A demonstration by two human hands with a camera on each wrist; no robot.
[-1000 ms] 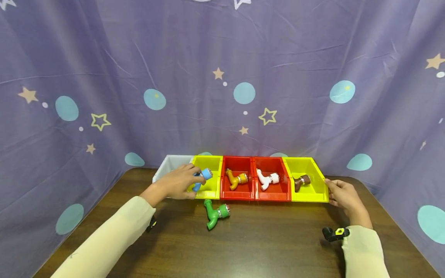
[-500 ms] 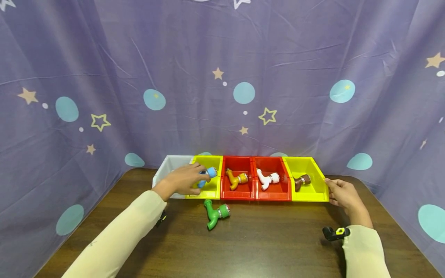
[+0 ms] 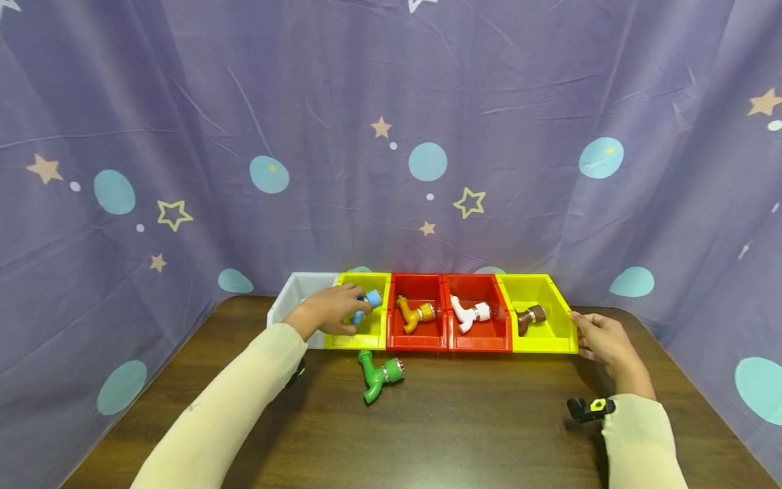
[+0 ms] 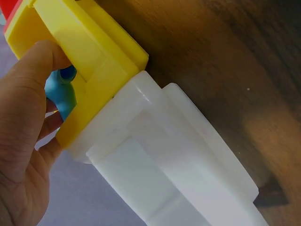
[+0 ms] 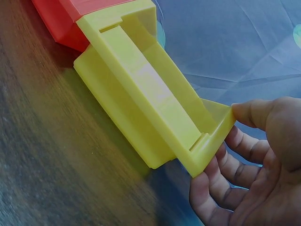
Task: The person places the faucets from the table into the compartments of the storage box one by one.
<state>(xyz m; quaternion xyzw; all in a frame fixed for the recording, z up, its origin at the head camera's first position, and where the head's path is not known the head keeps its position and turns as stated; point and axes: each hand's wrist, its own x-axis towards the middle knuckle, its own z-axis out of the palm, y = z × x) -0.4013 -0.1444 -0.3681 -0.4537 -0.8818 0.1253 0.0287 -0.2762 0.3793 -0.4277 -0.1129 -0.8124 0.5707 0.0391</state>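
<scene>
My left hand [image 3: 332, 309] reaches into the left yellow bin [image 3: 379, 333] and grips a blue tap [image 3: 373, 298], its knob end pointing right. In the left wrist view, the thumb and fingers stand around the blue tap [image 4: 61, 92], partly covering it. At the far end of the row, my right hand [image 3: 605, 341] holds the outer side edge of the right yellow bin [image 3: 550, 344]; the right wrist view shows the thumb on the rim and the fingers against its side. A brown tap [image 3: 530, 319] lies inside that bin.
Between the yellow bins, two red bins hold a yellow tap [image 3: 415, 314] and a white tap [image 3: 470, 314]. A white bin [image 3: 287, 299] ends the row at left. On the brown table [image 3: 476, 428], a green tap [image 3: 380, 375] lies before the bins. A patterned curtain [image 3: 342, 170] hangs behind.
My left hand has moved a little to the right with the blue tap, further over the left yellow bin. The right hand keeps its place on the right yellow bin.
</scene>
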